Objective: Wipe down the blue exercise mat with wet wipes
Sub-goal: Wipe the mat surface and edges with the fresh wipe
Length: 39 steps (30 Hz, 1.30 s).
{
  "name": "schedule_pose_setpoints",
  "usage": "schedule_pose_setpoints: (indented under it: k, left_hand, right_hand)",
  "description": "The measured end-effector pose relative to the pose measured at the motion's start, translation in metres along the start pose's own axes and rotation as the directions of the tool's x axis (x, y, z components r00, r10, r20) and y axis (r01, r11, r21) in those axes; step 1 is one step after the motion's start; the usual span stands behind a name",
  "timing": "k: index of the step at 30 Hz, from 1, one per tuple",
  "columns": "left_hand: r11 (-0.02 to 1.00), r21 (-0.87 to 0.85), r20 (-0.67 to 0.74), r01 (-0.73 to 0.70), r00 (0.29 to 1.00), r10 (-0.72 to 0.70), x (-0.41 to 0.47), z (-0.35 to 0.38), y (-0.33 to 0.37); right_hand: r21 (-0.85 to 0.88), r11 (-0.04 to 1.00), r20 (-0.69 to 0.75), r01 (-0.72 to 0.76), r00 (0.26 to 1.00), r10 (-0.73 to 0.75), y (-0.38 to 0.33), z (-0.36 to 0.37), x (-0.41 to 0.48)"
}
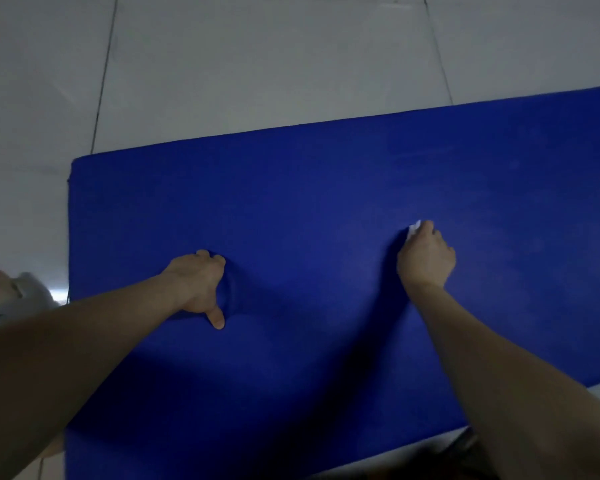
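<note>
**Bracing hand and wiping hand on the mat**

The blue rectangular foam exercise mat [309,188] lies flat on the pale grey tiled floor [257,64] and fills the centre and right of the frame. Its short end shows at the left, and its far long edge runs upward to the right.

The left hand [200,284], at centre left, bears down on the mat with its fingers curled under and nothing held. Its thumb points toward the lower edge of the frame. The surface dimples around the knuckles, which indicates weight carried through this arm. The likely purpose is to support the leaning body and to keep the mat from sliding under the wiping stroke.

The right hand [426,254], right of centre and a little higher in the frame, grips a small crumpled white wet wipe [414,230]. Only a corner of the wipe shows beyond the fingertips, in contact with the mat. Bunching the wipe inside the fist probably concentrates pressure on a small patch.

Faint paler streaks in the upper right of the mat may be moisture or sheen; which cannot be told. Wiping appears to be under way mid-mat, though the share already covered cannot be judged.

A blurred grey and pinkish object [11,292] at the left edge, beside the mat's short end, cannot be identified.
</note>
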State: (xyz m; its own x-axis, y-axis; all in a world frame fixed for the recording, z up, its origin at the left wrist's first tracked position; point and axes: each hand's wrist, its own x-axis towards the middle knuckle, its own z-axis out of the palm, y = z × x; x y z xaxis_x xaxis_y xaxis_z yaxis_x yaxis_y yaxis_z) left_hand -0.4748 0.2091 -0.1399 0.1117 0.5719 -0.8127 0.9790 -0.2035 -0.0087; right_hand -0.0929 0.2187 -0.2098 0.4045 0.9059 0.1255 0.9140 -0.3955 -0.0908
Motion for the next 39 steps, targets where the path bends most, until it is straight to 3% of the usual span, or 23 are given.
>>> schedule_pose_setpoints:
  k: [2, 5, 9, 13, 15, 17, 21, 25, 29, 31, 34, 39]
  left_hand:
    - [1.000, 0.001, -0.006, -0.005, 1.000, 0.005, 0.001, 0.000, 0.000]
    - [1.000, -0.003, -0.014, -0.009, 1.000, 0.009, 0.001, 0.001, -0.001]
    - [1.000, 0.002, -0.026, -0.011, 1.000, 0.011, 0.001, 0.003, -0.002]
    - [1.000, 0.013, -0.025, -0.011, 1.000, 0.011, 0.001, 0.003, -0.001]
    - [1.000, 0.012, -0.025, -0.019, 1.000, 0.019, 0.001, 0.002, -0.002]
    - [0.999, 0.013, -0.024, -0.032, 0.999, 0.032, 0.000, 0.001, -0.003]
    - [0.998, 0.033, -0.008, -0.055, 0.998, 0.055, 0.001, 0.001, -0.004]
    - [0.994, 0.062, 0.032, -0.086, 0.996, 0.084, 0.004, -0.014, -0.012]
    - [0.987, 0.150, -0.136, -0.063, 0.987, 0.084, 0.014, -0.038, -0.023]
    - [0.989, 0.139, -0.128, -0.054, 0.989, 0.072, 0.022, -0.040, -0.023]
    - [0.993, 0.096, -0.079, -0.070, 0.994, 0.078, 0.029, -0.041, -0.024]
    - [0.996, 0.071, -0.078, -0.058, 0.995, 0.064, 0.031, -0.039, -0.025]
  right_hand:
    - [0.060, 0.998, 0.023, -0.014, 1.000, 0.013, -0.021, 0.002, -0.010]
    - [0.164, 0.966, 0.002, 0.199, 0.979, -0.202, -0.084, 0.003, -0.054]
    - [0.208, 0.826, -0.041, 0.524, 0.848, -0.528, -0.162, -0.001, -0.128]
    - [0.233, 0.683, -0.063, 0.693, 0.711, -0.700, -0.177, 0.000, -0.152]
    - [0.161, 0.691, -0.103, 0.705, 0.708, -0.698, -0.168, -0.001, -0.130]
    - [0.106, 0.764, -0.119, 0.636, 0.771, -0.626, -0.146, 0.001, -0.097]
    - [0.033, 0.907, -0.079, 0.420, 0.906, -0.417, -0.079, 0.007, -0.030]
    - [0.006, 0.983, -0.061, 0.186, 0.981, -0.185, -0.018, 0.010, 0.017]
    - [0.050, 0.998, -0.055, -0.050, 0.997, 0.053, -0.009, 0.013, 0.032]
    - [0.108, 0.994, -0.086, -0.005, 0.996, 0.015, -0.039, 0.017, 0.017]
    - [0.153, 0.967, -0.086, 0.206, 0.977, -0.194, -0.099, 0.021, -0.023]
    - [0.245, 0.818, -0.075, 0.521, 0.851, -0.520, -0.187, 0.010, -0.108]
